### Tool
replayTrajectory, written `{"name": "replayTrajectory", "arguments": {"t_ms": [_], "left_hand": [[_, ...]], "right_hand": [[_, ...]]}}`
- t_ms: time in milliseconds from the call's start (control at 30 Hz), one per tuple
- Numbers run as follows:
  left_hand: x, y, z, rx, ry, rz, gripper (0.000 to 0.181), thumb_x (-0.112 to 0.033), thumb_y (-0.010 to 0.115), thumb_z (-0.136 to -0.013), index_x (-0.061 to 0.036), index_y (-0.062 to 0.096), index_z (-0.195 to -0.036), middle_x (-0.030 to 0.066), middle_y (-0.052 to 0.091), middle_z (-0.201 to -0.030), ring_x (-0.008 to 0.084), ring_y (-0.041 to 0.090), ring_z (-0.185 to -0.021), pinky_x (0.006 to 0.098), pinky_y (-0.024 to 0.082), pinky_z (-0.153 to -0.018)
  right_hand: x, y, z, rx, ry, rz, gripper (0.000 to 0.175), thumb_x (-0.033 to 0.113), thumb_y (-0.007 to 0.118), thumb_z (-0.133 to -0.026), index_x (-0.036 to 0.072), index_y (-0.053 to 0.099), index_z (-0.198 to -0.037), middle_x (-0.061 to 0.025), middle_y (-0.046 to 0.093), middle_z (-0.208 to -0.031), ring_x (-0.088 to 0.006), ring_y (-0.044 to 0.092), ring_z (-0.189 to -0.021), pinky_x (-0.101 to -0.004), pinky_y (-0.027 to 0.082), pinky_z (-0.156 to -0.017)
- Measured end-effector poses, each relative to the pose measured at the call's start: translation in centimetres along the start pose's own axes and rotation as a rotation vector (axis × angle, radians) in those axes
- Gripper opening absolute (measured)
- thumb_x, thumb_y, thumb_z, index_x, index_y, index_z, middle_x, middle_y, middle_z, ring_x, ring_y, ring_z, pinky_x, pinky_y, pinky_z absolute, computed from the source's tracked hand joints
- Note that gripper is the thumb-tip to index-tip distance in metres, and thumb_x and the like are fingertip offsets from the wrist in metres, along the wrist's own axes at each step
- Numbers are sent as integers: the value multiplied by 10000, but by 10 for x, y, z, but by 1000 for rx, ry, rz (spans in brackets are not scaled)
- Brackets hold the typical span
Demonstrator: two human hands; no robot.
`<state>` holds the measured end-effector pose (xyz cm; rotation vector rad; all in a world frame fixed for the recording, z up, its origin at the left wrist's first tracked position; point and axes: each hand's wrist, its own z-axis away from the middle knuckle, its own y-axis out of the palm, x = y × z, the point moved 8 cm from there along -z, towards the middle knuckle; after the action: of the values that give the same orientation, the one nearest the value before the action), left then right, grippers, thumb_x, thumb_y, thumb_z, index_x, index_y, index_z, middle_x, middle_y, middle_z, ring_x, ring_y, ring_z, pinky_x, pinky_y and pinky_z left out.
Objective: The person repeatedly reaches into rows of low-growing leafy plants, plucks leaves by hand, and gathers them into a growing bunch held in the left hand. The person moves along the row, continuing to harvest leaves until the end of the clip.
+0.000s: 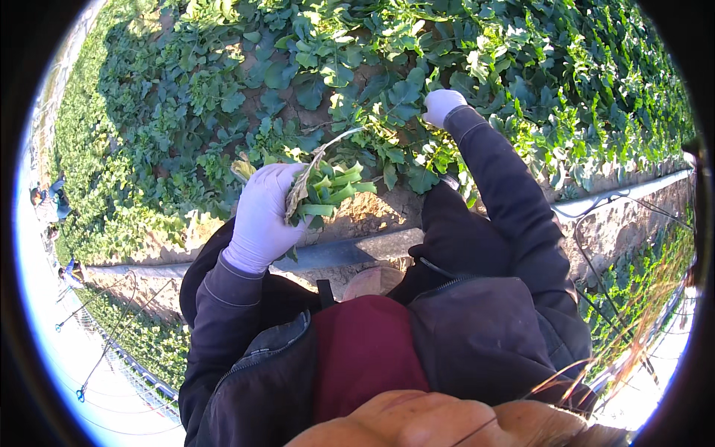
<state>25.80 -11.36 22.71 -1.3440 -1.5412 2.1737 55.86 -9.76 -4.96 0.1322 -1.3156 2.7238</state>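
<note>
My left hand (pixel 266 209), in a pale thin glove, is closed around a bunch of leafy green stalks (pixel 335 190). Their pale ends point to the right, and a dry, withered leaf (pixel 304 181) lies across the bunch. My right hand (pixel 443 107), gloved the same way, reaches forward among the leafy plants (pixel 399 98). Its fingers curl down and away from me, so whatever they may hold is hidden. Lobed green leaves surround that hand, with brown soil (pixel 296 112) showing between some of them.
A dark drip hose or plastic strip (pixel 346 254) runs crosswise by my legs. Thin dark cords (pixel 586 234) hang at the right, others (pixel 111 335) at the left. Other people (pixel 50 201) are at the far left edge. More crop rows (pixel 139 324) lie behind me.
</note>
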Motion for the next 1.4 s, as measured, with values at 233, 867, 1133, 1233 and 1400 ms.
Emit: {"name": "replayTrajectory", "arguments": {"t_ms": [233, 867, 1133, 1233, 1400], "left_hand": [[47, 48, -17, -246, -128, 318, 640, -24, 785, -657, -24, 556, -1255, 150, 626, -1151, 330, 607, -1068, 394, 468, -950], [61, 64, -16, -122, -145, 313, 673, -176, 819, -671, -39, 541, -1269, 161, 624, -1104, 365, 589, -1048, 435, 457, -945], [52, 66, -22, -105, -111, 264, 678, -187, 816, -667, -39, 531, -1265, 167, 607, -1115, 369, 583, -1056, 444, 453, -957], [55, 69, -24, -89, -132, 292, 687, -178, 818, -661, -38, 531, -1270, 166, 608, -1118, 371, 580, -1062, 445, 452, -959], [57, 75, -26, -84, -140, 389, 674, -135, 818, -657, -43, 539, -1263, 161, 617, -1106, 366, 600, -1024, 432, 462, -930]], "right_hand": [[-53, 18, -20, -56, -50, -436, 379, 363, 592, -885, 19, 729, -968, -163, 719, -868, -335, 691, -858, -433, 527, -792], [-27, 37, -30, 432, -29, -31, 388, 224, 742, -755, 9, 708, -1076, -219, 696, -1092, -362, 668, -1047, -417, 530, -899], [-39, 28, -26, 325, -79, -148, 349, 236, 667, -793, -17, 672, -1032, -211, 707, -955, -378, 681, -921, -433, 526, -792], [-49, 32, -27, 386, 19, -361, 364, 236, 639, -809, -48, 636, -1036, -206, 696, -891, -301, 708, -765, -406, 532, -727], [-67, 21, -35, 240, 66, -684, 348, 224, 622, -835, -93, 614, -978, -189, 679, -818, -269, 690, -640, -377, 528, -648]]}}
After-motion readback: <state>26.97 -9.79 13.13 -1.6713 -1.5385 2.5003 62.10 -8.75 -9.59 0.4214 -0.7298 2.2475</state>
